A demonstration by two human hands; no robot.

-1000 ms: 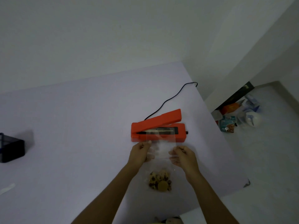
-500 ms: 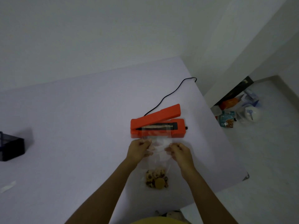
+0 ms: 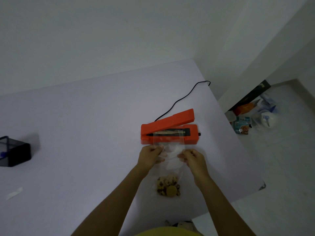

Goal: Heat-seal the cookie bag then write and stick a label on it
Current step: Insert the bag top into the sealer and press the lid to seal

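- Head view: a pale, smooth, matte table (image 3: 85,133) fills most of the frame, its right edge running diagonally toward the far corner by a plain white wall.
- An orange plastic heat sealer (image 3: 169,129), long and boxy, sits right of centre on the table; its hinged upper arm is raised at the right end, showing a dark sealing strip on the base.
- A thin black cord (image 3: 184,97) curves from the sealer's far side to the table's far right edge.
- The clear, glossy cookie bag (image 3: 168,150) lies flat just near the sealer, its open top laid over the sealing strip under the raised arm.
- The cookies (image 3: 167,186), round, brown and dark-speckled, are bunched at the bag's near end, well apart from the sealer.
- The left hand (image 3: 150,156) pinches the bag's left edge, fingers closed on the film.
- The right hand (image 3: 193,158) pinches the bag's right edge in the same way; the two hands sit apart with the film stretched between them.
- A dark, box-shaped container (image 3: 14,151) with translucent walls stands at the far left of the table.
- A small white strip (image 3: 14,193) lies near the left edge.
- Crumpled packets and bags (image 3: 252,116) lie on the light floor to the right.
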